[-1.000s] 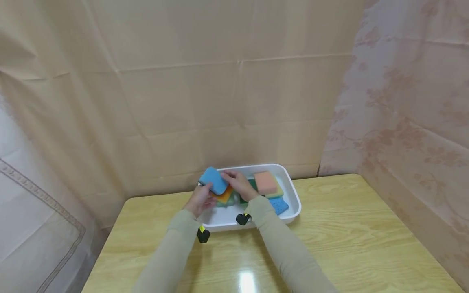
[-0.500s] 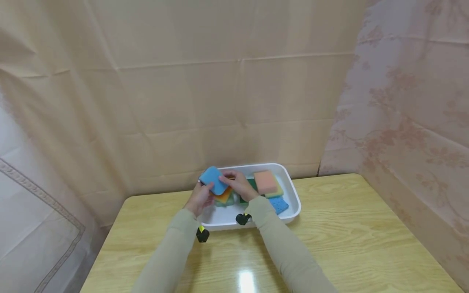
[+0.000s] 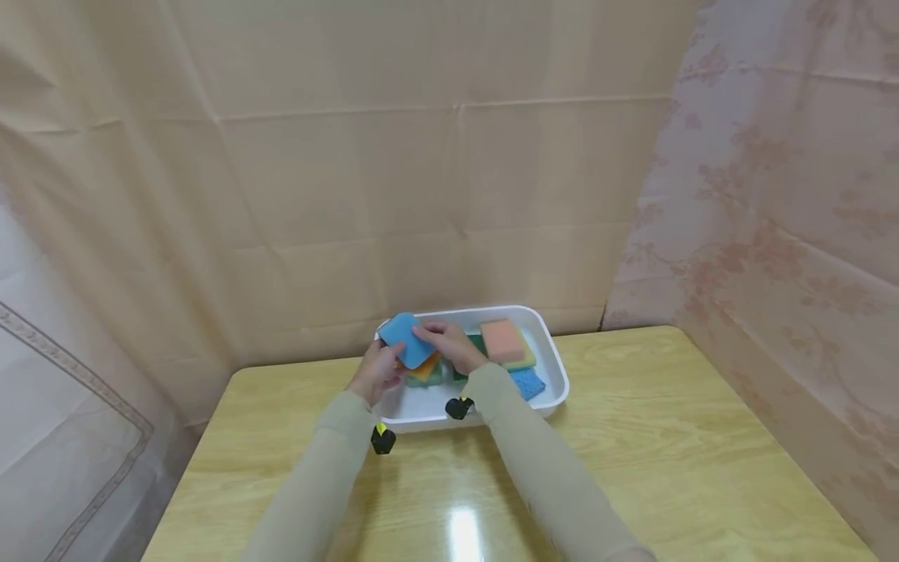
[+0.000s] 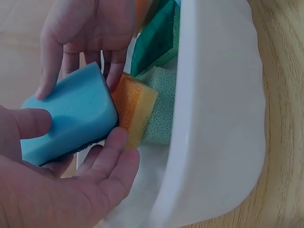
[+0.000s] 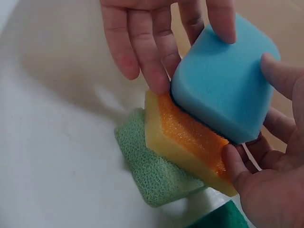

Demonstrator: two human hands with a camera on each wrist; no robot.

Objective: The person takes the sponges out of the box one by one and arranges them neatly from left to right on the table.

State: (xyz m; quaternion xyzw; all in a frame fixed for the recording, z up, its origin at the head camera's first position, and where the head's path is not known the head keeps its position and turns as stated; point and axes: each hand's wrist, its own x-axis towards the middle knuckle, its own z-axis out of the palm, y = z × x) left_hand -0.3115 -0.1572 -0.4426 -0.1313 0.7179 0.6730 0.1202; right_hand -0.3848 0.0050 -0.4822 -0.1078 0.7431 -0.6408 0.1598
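Note:
Both hands grip a light blue sponge with a dark scrub layer underneath (image 3: pixel 406 340), tilted over the left end of a white tray (image 3: pixel 562 373). My left hand (image 3: pixel 375 371) pinches its left side, thumb on top and fingers beneath. At its other side, my right hand (image 3: pixel 453 345) holds it with the thumb pressed on the blue face. Just below, a yellow sponge with an orange scrub face (image 5: pixel 190 135) lies on a pale green porous sponge (image 5: pixel 154 166). In the left wrist view the blue sponge (image 4: pixel 71 111) hides part of the orange one.
Toward the tray's right end, a pink sponge (image 3: pixel 502 340) rests on a yellow one (image 3: pixel 527 359), with a speckled blue sponge (image 3: pixel 527 383) in front. A dark green sponge (image 4: pixel 154 40) lies mid-tray. The tray stands on a wooden table (image 3: pixel 632 437) before a beige curtain (image 3: pixel 337 195).
The right thumb has come down onto the face of the blue sponge. Otherwise both hands keep nearly the same place; the whole head view has shifted slightly.

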